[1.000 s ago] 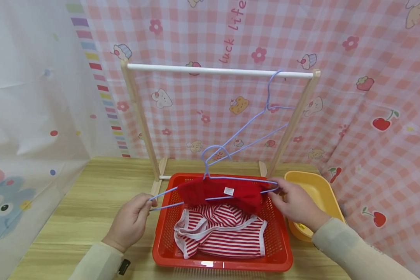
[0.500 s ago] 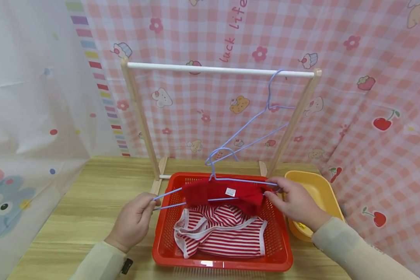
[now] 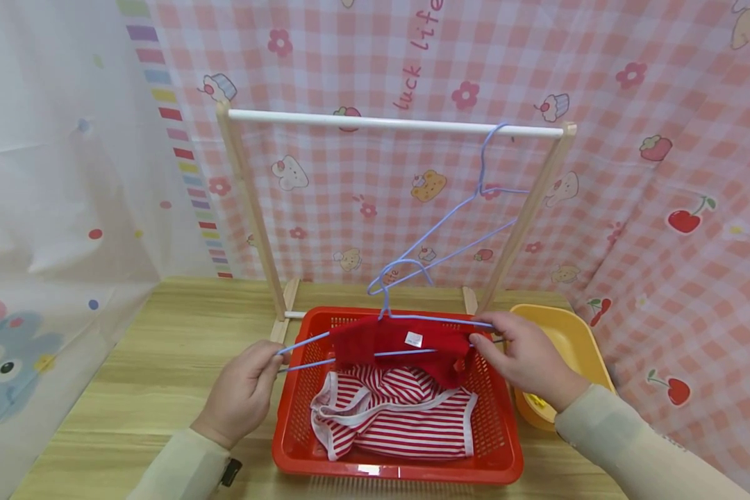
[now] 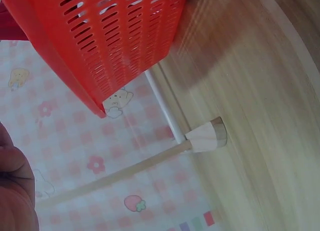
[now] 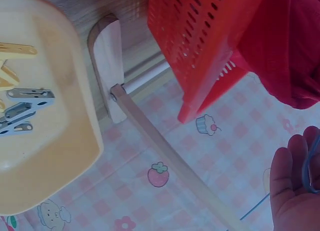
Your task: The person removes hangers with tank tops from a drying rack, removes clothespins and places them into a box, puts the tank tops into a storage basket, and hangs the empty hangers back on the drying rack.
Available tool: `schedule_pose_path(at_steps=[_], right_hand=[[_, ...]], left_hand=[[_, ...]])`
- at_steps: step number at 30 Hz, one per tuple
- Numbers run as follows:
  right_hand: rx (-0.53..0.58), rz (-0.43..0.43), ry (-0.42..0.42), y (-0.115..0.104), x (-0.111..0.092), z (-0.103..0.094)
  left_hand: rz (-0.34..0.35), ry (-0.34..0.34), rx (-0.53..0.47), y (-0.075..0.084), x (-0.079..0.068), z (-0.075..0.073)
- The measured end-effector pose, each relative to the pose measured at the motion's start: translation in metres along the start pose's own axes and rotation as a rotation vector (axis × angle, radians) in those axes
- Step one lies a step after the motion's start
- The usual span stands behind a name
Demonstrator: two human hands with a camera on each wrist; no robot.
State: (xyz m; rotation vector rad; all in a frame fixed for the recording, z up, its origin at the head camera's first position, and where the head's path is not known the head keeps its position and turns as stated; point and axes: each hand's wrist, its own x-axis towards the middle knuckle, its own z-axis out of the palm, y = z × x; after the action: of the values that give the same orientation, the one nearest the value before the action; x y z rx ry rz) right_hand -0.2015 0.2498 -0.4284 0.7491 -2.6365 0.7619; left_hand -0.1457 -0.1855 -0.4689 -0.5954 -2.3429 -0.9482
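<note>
A blue wire hanger [image 3: 309, 342] spans between my two hands, its hook upward. Over its middle hangs a small red garment [image 3: 381, 342] with a white tag, held above the red basket [image 3: 514, 444]. At the hanger's left end, my left hand [image 3: 240, 392] pinches the wire between thumb and fingers. My right hand [image 3: 531, 357] holds the right end, its thumb at the garment's edge. The right wrist view shows the hanger's curved end lying across the fingers [image 5: 282, 176]. Below the garment, a red-and-white striped garment [image 3: 412, 434] lies crumpled in the basket.
Behind the basket stands a wooden rack with a white rail [image 3: 375, 122]. A second blue hanger [image 3: 440, 223] hangs near its right end. To the right, a yellow tub [image 5: 55, 166] contains several clothespins [image 5: 30, 103]. A patterned cloth backdrop [image 3: 325, 76] rises behind the wooden tabletop [image 3: 131, 361].
The hanger and red garment have shifted slightly right, along with my left hand. My right hand's thumb has come closer to the garment. The striped garment and basket stay put.
</note>
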Motion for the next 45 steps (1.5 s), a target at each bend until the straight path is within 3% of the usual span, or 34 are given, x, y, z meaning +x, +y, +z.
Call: schedule_pose_path(at_steps=[13, 20, 27, 34, 45], right_hand=[[-0.005, -0.033, 0.030, -0.022, 0.004, -0.004], [-0.012, -0.106, 0.035, -0.033, 0.008, -0.002], [-0.038, -0.134, 0.000, -0.042, 0.013, 0.001], [-0.039, -0.132, -0.047, -0.048, 0.016, 0.003], [-0.038, -0.168, -0.045, -0.052, 0.019, 0.007]], left_hand=[[-0.065, -0.075, -0.005, 0.005, 0.000, 0.006], [-0.085, -0.103, -0.024, 0.009, 0.001, 0.010], [-0.126, -0.149, -0.046, 0.012, 0.001, 0.016], [-0.126, -0.182, -0.042, 0.014, 0.000, 0.021], [-0.121, -0.224, -0.031, 0.014, -0.001, 0.029]])
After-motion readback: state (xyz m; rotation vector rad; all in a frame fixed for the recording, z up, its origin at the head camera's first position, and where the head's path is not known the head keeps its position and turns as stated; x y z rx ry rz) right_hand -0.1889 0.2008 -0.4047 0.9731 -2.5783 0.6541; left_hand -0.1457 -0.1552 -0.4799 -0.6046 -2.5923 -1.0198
